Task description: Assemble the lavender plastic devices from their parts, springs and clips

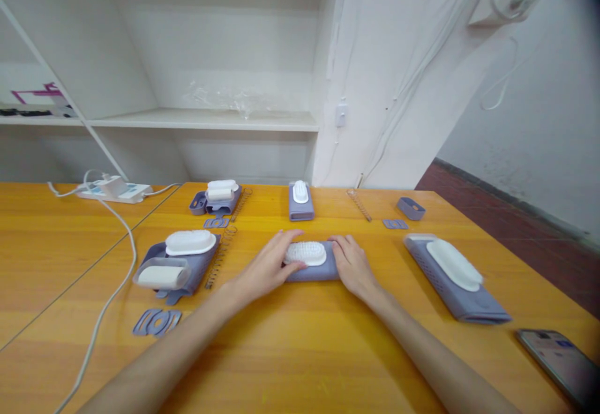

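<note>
A lilac-grey case with a white bristled brush (305, 253) on top lies on the orange wooden table (300, 351) in front of me. My left hand (268, 266) grips its left end, thumb resting by the brush. My right hand (352, 265) clasps its right end, fingers curled over the case (323, 270). Both hands press on the same piece.
Similar lilac cases with white parts lie at the left (180, 261), back left (218, 196), back centre (300, 201) and right (452, 276). Springs (220, 254), flat lilac pieces (156, 322), a power strip (115, 190) with cable and a phone (560, 361) are also on the table.
</note>
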Motion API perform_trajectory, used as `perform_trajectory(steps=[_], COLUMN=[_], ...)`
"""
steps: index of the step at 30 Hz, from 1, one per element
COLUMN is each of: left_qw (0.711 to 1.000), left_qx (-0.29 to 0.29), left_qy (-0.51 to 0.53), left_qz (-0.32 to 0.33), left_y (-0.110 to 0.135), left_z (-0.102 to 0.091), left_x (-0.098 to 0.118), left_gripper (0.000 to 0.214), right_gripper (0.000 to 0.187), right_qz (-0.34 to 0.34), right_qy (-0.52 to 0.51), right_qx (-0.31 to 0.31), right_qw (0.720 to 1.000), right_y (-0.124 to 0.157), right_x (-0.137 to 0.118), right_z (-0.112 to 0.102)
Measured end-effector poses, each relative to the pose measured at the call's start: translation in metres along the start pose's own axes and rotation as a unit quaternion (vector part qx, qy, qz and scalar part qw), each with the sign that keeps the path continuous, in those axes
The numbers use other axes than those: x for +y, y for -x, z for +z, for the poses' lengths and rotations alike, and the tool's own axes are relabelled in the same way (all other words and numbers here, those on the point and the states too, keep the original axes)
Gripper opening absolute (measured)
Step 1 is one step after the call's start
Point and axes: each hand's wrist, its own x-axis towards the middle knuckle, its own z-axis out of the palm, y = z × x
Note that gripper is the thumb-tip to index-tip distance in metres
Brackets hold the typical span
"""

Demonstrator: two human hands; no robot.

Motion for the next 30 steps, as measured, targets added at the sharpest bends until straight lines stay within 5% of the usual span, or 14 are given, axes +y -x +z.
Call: perform_trajectory(steps=[4,10,24,30], left_qw=[0.989,0.976,0.996,0.989], left_qx=[0.066,0.067,0.019,0.107], left_qy=[-0.117,-0.200,-0.047,0.028], left_qz=[-0.060,-0.055,-0.068,-0.101], left_y=[0.024,0.051,0.041,0.037], left_z=[0.012,0.029,0.026,0.030], left_x=[-0.006,0.004,0.010,0.009], left_gripper=[0.085,0.083,0.076,0.067], right_gripper=[0.033,0.033,0.031,0.039], right_qz=[0.003,0.007,0.016,-0.003], right_qy=[0.008,0.020,-0.001,-0.047], right_qx=[0.006,0.022,0.048,0.023], right_qw=[1.000,1.000,0.999,0.999], right_y=[0.000,0.002,0.006,-0.001], right_x=[0.000,-0.005,-0.010,-0.008], right_z=[0.000,0.005,0.009,-0.001])
